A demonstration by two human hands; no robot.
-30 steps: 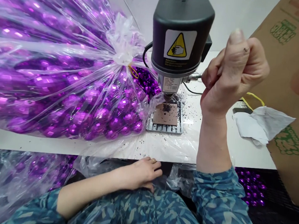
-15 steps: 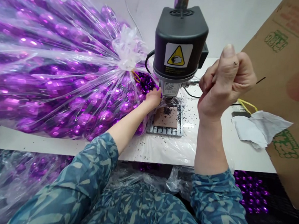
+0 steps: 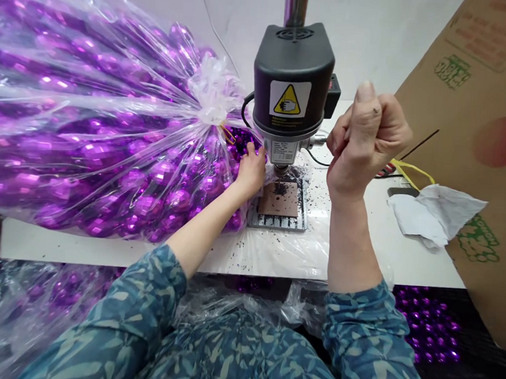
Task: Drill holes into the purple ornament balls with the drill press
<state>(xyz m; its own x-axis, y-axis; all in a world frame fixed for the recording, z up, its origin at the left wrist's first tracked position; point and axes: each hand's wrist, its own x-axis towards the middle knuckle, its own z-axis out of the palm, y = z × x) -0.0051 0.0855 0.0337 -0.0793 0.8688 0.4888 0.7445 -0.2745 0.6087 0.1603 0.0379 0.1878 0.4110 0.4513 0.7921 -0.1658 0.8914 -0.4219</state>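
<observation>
My left hand is at the dark purple shiny pieces beside the knotted neck of a clear bag. Its visible fingers are apart, with nothing seen between them. My right hand is a raised fist at the right side of the black drill press, closed round its lever, whose grip the fingers hide. Below the press head, a brown square board with a small hole lies on the slotted metal base. Dark shavings cover the board's back part and the surface around it.
A big clear bag of purple faceted balls fills the left. White paper and a yellow loop lie at the right, beside a large cardboard box. More purple balls are below the white table's edge.
My left hand has shifted slightly left from beside the press, and its fingers have spread. My right hand remains closed in a fist. The view has shifted a little.
</observation>
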